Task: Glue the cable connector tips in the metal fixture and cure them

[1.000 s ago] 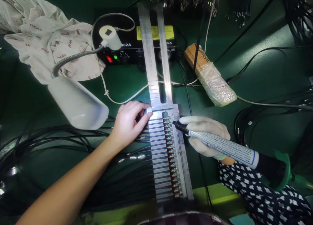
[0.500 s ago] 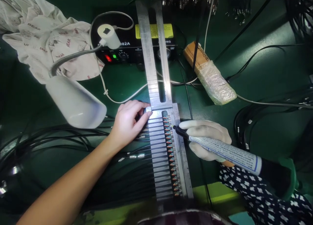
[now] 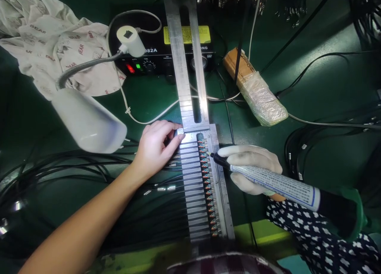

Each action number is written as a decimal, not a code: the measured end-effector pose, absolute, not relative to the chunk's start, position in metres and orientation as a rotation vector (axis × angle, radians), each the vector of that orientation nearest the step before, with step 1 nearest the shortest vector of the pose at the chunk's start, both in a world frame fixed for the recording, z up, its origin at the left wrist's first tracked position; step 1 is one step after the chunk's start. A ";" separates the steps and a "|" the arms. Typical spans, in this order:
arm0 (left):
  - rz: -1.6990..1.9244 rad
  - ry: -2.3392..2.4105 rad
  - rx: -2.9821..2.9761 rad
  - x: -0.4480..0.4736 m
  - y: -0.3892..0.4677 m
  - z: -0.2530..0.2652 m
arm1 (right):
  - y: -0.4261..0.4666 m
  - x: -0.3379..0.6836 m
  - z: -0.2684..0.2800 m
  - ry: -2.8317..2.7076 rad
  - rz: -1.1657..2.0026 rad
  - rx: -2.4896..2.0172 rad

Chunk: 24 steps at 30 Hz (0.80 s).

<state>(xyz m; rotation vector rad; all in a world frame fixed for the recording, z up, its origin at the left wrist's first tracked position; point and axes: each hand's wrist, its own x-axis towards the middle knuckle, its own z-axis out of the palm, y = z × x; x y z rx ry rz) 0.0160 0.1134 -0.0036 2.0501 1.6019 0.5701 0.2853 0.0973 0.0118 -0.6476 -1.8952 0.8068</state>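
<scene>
"Start at the far left. What's there?"

"A crumpled cream cloth with red "BEAR" lettering (image 3: 80, 48) and, nearer the person, a spread of loose black cables with silver ends (image 3: 89, 167). A white plastic lamp shade (image 3: 92, 125) on a ribbed grey neck leans between them."

"Then the left hand?"

"Yes, the bare left hand (image 3: 157, 147). Its thumb and forefinger sit slightly apart at the upper left corner of a long, comb-like silver metal fixture (image 3: 223, 194). They touch that edge, but I can't tell whether they pinch it."

"And behind it?"

"A black control box marked 982A (image 3: 162, 60), red and green lights showing. A slotted flat metal frame (image 3: 182, 60) stretches across its front, reaching down to the fixture's upper end."

"What does the fixture carry?"

"Thin black cables, side by side in its grooves. Their stripped, multicoloured wire ends (image 3: 207, 171) line up along its slot."

"And the right hand?"

"The white-gloved right hand (image 3: 256, 158) is closed around a thick pen-shaped tube with a white printed label and black tapered nose (image 3: 276, 185). The nose points left, just beside the upper wire ends; contact is too small to judge."

"Further right?"

"A brown block partly wrapped in clear plastic (image 3: 262, 97) above the glove, a black sleeve patterned in white (image 3: 291, 222) below, then coiled black cables (image 3: 293, 159)."
</scene>
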 end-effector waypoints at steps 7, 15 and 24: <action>0.586 1.598 2.052 0.016 0.114 -0.004 | 0.096 0.285 0.014 -1.889 0.836 -0.664; 0.582 1.602 2.052 0.016 0.114 -0.004 | 0.098 0.284 0.012 -1.879 0.817 -0.648; 0.587 1.597 2.047 0.016 0.114 -0.004 | 0.098 0.287 0.013 -1.904 0.841 -0.662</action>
